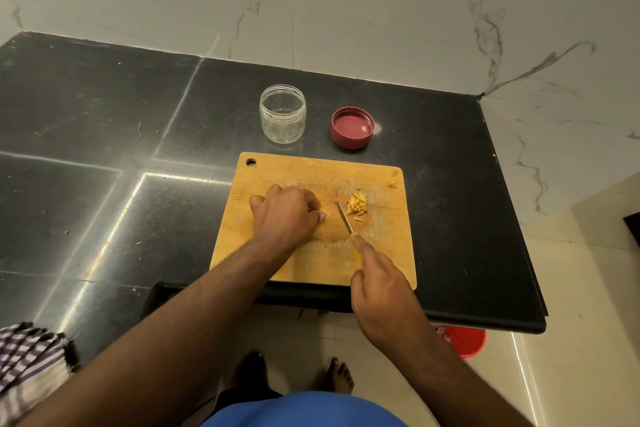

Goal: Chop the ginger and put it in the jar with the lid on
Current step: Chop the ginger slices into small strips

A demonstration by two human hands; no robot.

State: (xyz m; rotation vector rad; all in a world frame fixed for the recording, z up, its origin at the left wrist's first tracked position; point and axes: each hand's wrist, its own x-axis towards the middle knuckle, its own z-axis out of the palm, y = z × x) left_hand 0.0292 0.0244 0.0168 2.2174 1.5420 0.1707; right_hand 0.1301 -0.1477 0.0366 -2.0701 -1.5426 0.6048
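Ginger mid-chop, jar not touched yet

The knife (344, 217) is gripped in the right hand (382, 291), and the left hand (284, 215) is curled down on the cutting board (311, 263), probably over uncut ginger that can't be seen. A chopped ginger pile (357, 205) sits right of the blade. Next, pieces get scooped into the open jar (283, 113), then the lid (352, 127) goes on.

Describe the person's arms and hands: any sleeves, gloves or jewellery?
Both forearms are bare to the frame's lower edge, with no sleeves in view. The left hand and right hand wear no gloves. No rings, watch or bands show on either wrist.
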